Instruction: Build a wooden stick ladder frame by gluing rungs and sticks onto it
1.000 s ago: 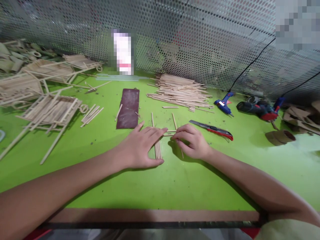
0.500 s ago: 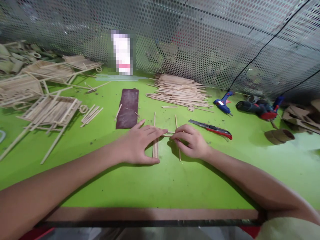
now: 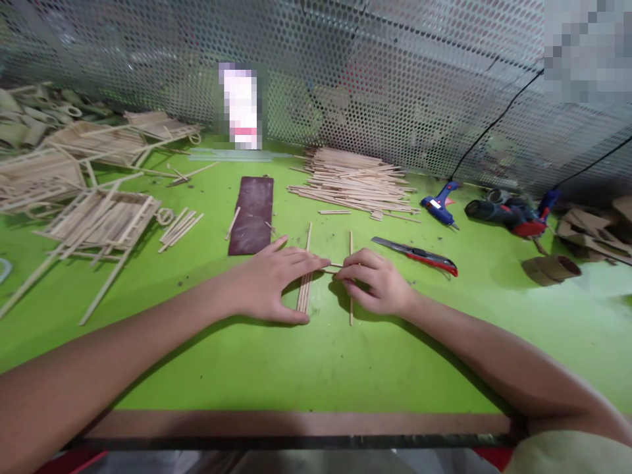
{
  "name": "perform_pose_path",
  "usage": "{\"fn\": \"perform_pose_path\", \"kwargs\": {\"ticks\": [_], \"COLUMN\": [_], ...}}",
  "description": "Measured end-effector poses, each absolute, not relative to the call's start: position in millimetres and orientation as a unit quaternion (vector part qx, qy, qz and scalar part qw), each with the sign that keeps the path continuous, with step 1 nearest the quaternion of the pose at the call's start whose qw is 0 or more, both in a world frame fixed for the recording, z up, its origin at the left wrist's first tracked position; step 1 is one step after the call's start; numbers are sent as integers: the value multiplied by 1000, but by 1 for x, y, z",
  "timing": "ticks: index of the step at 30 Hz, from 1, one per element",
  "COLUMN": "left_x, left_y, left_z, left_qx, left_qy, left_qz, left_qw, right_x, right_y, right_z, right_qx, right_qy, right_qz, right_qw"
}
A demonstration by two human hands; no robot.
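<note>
Several thin wooden sticks (image 3: 305, 294) lie side by side on the green table, running away from me. My left hand (image 3: 271, 282) rests over them with its fingers spread, the thumb at their near end. Two short crosspieces (image 3: 336, 265) bridge from these sticks toward a single upright-running stick (image 3: 351, 313) on the right. My right hand (image 3: 372, 282) is closed in a pinch at the right ends of the crosspieces, above the single stick; its fingertips partly hide the joint.
A dark red sheet (image 3: 251, 216) lies behind my left hand, a stick pile (image 3: 355, 181) at the back. A utility knife (image 3: 417, 255), blue glue gun (image 3: 441, 204) and drill (image 3: 506, 214) are right. Wooden cart models (image 3: 106, 220) stand left.
The sticks under my left hand have tilted slightly, near ends to the left. The single stick at my right hand has turned a little and now runs straighter.
</note>
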State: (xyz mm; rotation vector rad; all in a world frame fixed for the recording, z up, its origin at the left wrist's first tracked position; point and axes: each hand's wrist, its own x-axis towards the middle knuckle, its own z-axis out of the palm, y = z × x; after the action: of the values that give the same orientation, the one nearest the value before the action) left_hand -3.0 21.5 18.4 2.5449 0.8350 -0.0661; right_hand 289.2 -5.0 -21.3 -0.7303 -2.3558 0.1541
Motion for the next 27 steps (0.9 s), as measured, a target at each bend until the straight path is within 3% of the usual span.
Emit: {"fn": "perform_pose_path", "kwargs": {"ticks": [27], "left_x": [-11], "left_y": [20], "left_z": [19], "left_qx": [916], "left_qy": [349], "left_qz": [-34], "left_qw": [196], "right_x": [277], "right_y": [-15], "right_z": [-13], "right_qx": [-240], "right_qy": [-926], "right_qz": [20], "right_qw": [290]}}
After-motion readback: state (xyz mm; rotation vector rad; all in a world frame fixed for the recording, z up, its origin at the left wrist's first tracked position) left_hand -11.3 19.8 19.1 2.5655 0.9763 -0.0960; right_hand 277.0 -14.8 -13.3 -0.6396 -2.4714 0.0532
